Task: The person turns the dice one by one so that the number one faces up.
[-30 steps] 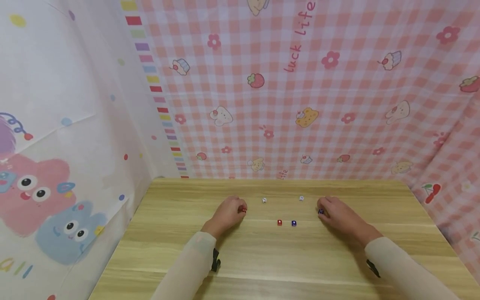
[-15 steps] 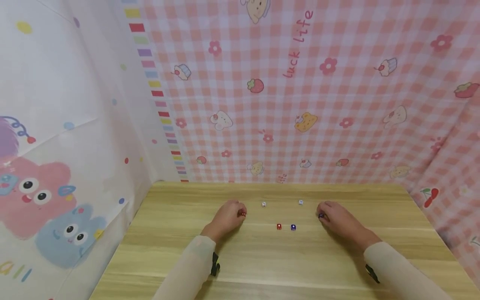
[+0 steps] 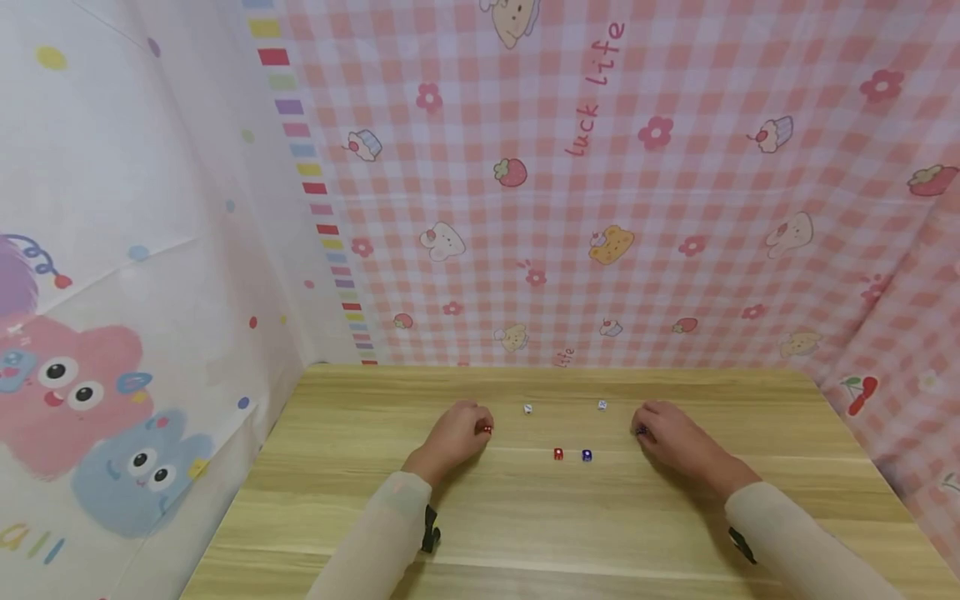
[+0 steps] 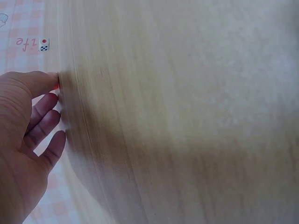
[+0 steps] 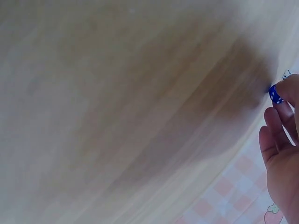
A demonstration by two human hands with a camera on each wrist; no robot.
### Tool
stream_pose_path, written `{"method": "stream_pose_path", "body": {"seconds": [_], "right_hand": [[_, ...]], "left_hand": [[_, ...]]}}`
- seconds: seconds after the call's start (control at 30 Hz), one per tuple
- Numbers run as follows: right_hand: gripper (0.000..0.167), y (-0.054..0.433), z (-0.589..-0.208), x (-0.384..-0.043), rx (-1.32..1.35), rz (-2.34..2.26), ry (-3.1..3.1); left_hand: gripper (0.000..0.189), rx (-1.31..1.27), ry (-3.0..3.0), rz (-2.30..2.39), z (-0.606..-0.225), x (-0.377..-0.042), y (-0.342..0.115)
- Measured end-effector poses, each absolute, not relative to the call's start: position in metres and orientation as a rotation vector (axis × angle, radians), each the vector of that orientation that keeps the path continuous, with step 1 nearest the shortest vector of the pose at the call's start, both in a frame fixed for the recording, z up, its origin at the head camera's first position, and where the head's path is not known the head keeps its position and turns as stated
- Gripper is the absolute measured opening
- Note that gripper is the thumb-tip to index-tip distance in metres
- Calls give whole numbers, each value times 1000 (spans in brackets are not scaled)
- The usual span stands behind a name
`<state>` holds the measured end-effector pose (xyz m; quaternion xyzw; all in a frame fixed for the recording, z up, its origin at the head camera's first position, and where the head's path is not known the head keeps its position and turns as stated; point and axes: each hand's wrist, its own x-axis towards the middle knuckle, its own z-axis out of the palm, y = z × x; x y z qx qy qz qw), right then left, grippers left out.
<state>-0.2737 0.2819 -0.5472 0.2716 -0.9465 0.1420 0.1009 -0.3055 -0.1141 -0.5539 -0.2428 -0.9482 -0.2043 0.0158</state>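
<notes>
My left hand (image 3: 456, 435) pinches a small red die (image 3: 487, 430) between thumb and fingers at the tabletop. In the left wrist view only a sliver of that die shows beneath the thumb. On the other side my right hand (image 3: 675, 437) pinches a dark blue die (image 5: 276, 94) with white pips, low against the wood. Between the hands lie a second red die (image 3: 558, 454) and a second blue die (image 3: 587, 456), side by side with a small gap. Farther back are two white dice, the left white die (image 3: 528, 409) and the right white die (image 3: 602, 405), set wider apart.
The wooden table (image 3: 525, 533) reaches back to a pink checked cloth (image 3: 480, 208) hanging behind it. A white cloth with cartoon figures (image 3: 82, 375) hangs along the left. Dark bands (image 3: 431, 529) sit at both sleeves.
The head view has tilted slightly, so the scene sits a little lower in the picture. Both hands keep their dice in nearly the same places, and the dice on the table stay put.
</notes>
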Motion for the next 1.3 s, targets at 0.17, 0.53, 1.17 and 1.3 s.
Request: {"method": "stream_pose_path", "body": {"seconds": [0.17,0.53,1.17,1.3], "right_hand": [[19,280,-548,-274,828,420,-2786],[17,285,-555,-275,822,421,-2753],[16,287,-553,-274,792,446,-2800],[15,287,-553,-274,776,440,-2818]], "left_hand": [[6,-757,-2944,-611,-555,-305,-114],[6,-753,-2954,-645,-552,-304,-115],[5,-766,-2946,-630,-550,-302,-114],[5,-767,-2941,-627,-549,-302,-113]]}}
